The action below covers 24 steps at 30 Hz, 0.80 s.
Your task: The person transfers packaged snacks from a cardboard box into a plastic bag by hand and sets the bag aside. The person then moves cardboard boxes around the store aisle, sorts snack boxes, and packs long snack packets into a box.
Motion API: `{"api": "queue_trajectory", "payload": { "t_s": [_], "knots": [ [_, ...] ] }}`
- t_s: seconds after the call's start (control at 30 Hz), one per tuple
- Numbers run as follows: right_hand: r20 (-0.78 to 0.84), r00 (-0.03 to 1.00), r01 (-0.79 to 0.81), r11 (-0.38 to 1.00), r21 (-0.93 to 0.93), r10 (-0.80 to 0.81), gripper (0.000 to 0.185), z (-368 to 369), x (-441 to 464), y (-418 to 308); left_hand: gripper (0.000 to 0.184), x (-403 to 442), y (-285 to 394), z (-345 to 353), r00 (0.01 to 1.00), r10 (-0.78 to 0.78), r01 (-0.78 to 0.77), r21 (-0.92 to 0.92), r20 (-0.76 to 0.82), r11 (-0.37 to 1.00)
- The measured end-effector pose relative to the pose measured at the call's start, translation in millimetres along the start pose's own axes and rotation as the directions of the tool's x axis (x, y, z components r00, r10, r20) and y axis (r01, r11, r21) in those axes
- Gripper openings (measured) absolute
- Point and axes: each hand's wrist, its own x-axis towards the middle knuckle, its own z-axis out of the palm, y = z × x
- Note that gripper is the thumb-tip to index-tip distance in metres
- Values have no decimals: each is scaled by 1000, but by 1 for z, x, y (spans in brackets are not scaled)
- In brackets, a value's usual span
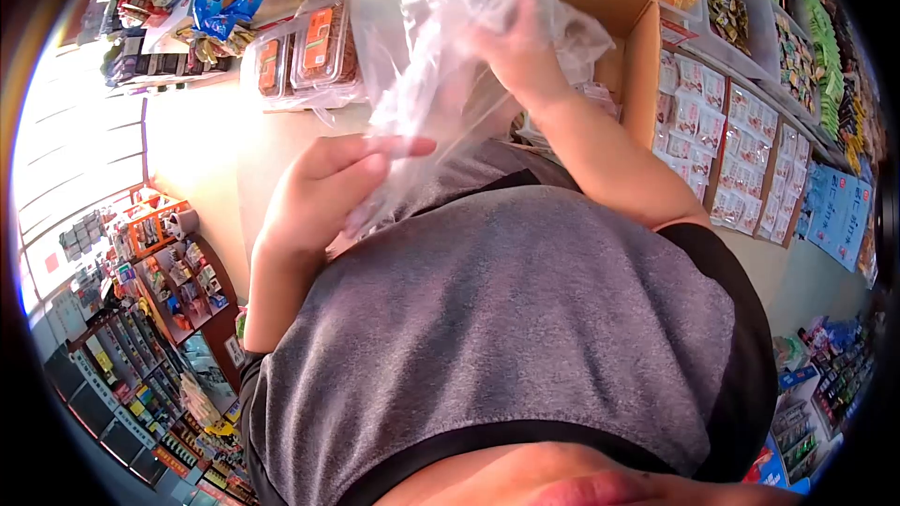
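Head: left hand [323,186] and right hand [514,36] hold crinkled, clear plastic bag [412,84]

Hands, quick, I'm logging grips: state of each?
Left hand: holding the clear plastic bag.
Right hand: on the bag, blurred; grip cannot be told.

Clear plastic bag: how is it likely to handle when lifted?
The clear plastic bag should be floppy, as it creases and folds around the right hand. It is probably light, since the film looks thin and see-through. Its glossy highlights hint it may be slippery.
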Motion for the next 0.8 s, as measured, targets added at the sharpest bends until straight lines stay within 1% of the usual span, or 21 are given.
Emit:
{"api": "queue_trajectory", "payload": {
  "t_s": [0.03, 0.07, 0.1, 0.13, 0.2, 0.23, 0.27, 0.3, 0.33, 0.37, 0.4, 0.43, 0.47, 0.5, 0.53, 0.57, 0.6, 0.63, 0.7, 0.77, 0.8],
  "knots": [
    [125, 988, 117, 955, -274, -85, 63, -8, 2, -4, 34, -5, -17, -8, 988, 151, -153, -126, -25, 980],
    [274, 953, 257, 823, -506, -130, 63, -18, 6, -5, 36, -8, -22, -15, 960, 262, -277, -194, -103, 941],
    [458, 889, 380, 611, -694, -33, 68, -30, 10, -4, 38, -12, -26, -22, 913, 367, -402, -243, -179, 883],
    [609, 788, 355, 741, -571, 92, 68, -44, 8, -26, 41, -14, -19, -30, 857, 430, -496, -228, -285, 838],
    [863, 456, 175, 928, -329, 219, 68, -73, 11, -83, 48, -16, -18, -50, 788, 568, -607, -454, -237, 653],
    [888, 445, 24, 990, -139, 114, 65, -86, 11, -81, 50, -23, -19, -49, 754, 575, -657, -389, -319, 646],
    [889, 458, -131, 990, 61, 6, 62, -98, 10, -76, 55, -30, -21, -49, 714, 581, -697, -320, -391, 642],
    [866, 490, -277, 925, 260, -97, 59, -108, 10, -71, 64, -36, -28, -59, 670, 646, -742, -308, -366, 595],
    [837, 547, -354, 904, 242, -10, 50, -117, 16, -61, 70, -43, -31, -64, 634, 689, -774, -280, -352, 569],
    [713, 687, -258, 965, 57, 141, 47, -122, 21, -35, 68, -49, -33, -63, 571, 736, -814, -134, -363, 566],
    [544, 774, -252, 946, -207, 325, 52, -118, 25, 3, 66, -55, -34, -63, 507, 783, -837, 14, -361, 548],
    [457, 819, -110, 877, -469, 347, 65, -118, 21, 59, 60, -59, -35, -64, 512, 801, -840, 13, -310, 542],
    [429, 753, 109, 549, -829, 498, 78, -122, 20, 90, 55, -63, -36, -66, 516, 817, -844, 10, -258, 536],
    [350, 646, 64, 410, -910, 678, 93, -115, 4, 110, 53, -69, -35, -61, 529, 789, -769, 217, -311, 601],
    [383, 533, 177, 343, -923, 755, 101, -104, -12, 115, 54, -66, -29, -43, 544, 678, -663, 242, -495, 708],
    [356, 518, 294, 229, -928, 778, 103, -94, -28, 129, 55, -64, -23, -24, 533, 535, -551, 212, -655, 807],
    [319, 590, 292, 172, -941, 742, 100, -85, -39, 133, 58, -63, -26, -23, 569, 565, -516, 275, -598, 811],
    [314, 609, 291, 163, -943, 728, 99, -83, -42, 133, 58, -67, -29, -24, 596, 533, -409, 345, -601, 845],
    [300, 674, 267, 155, -951, 675, 96, -84, -39, 135, 51, -65, -40, -24, 588, 589, -584, 213, -555, 783],
    [282, 749, 227, 169, -959, 600, 95, -93, -31, 150, 52, -61, -40, -35, 447, 863, -587, 651, -234, 481],
    [248, 752, 165, 190, -968, 611, 94, -99, -26, 155, 65, -54, -38, -32, 383, 903, -556, 732, -195, 394]
  ]
}}
